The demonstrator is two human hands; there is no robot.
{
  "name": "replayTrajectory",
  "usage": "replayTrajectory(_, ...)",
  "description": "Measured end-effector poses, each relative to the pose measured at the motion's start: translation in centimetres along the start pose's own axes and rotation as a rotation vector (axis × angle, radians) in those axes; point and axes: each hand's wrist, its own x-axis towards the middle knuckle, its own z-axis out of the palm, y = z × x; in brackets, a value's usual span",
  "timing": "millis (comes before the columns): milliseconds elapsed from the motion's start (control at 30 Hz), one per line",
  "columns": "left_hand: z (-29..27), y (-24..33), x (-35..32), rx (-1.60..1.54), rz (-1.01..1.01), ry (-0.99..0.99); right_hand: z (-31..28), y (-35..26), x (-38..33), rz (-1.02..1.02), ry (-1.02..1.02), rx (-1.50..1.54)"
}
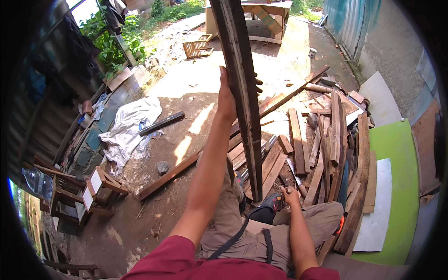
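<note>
My left hand (227, 100) is wrapped around a long, dark wooden plank (240, 88). The plank stands nearly upright in front of me, its lower end down by my shoe and its upper end running out of the picture. The fingers show past its right edge. Low on the right, my right hand (291, 196) is closed beside my bent leg. A small, pale round end shows at its fingers, but what it belongs to is hidden. Just beyond that hand, a flat metal blade (295, 173) lies among the wood pieces.
Loose timber (336, 135) is heaped to my right, beside a green panel (392, 186). A long beam (172, 179) crosses the ground. White sheeting (128, 123) and a dark bar (162, 123) lie left, with small wooden frames (95, 191) nearer me. A table (266, 23) stands far off.
</note>
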Motion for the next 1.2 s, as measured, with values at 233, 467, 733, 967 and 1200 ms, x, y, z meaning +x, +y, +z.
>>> replayTrajectory(233, 2.2, 0.2, 1.2, 0.021, 0.003, 0.072, 1.1, 8.9, 4.0, 0.404, -0.188, 0.388)
replayTrajectory(467, 1.2, -0.6, 1.9, 0.064, 0.006, 0.111, -0.6, 3.8, 1.6, 0.691, -0.442, 0.647)
replayTrajectory(733, 3.9, -1.2, 2.7, 0.121, 0.034, 0.059, 0.8, 7.5, 3.6, 0.89, -0.363, 0.703)
replayTrajectory(967, 3.8, -2.8, 4.2, 0.228, 0.008, 0.143, -5.0, 1.1, 0.4, 0.599, -0.381, 1.213)
replayTrajectory(1200, 2.8, -2.8, 5.3, 0.194, 0.012, 0.179, -11.5, -16.7, -9.6, 0.081, -0.383, 1.526)
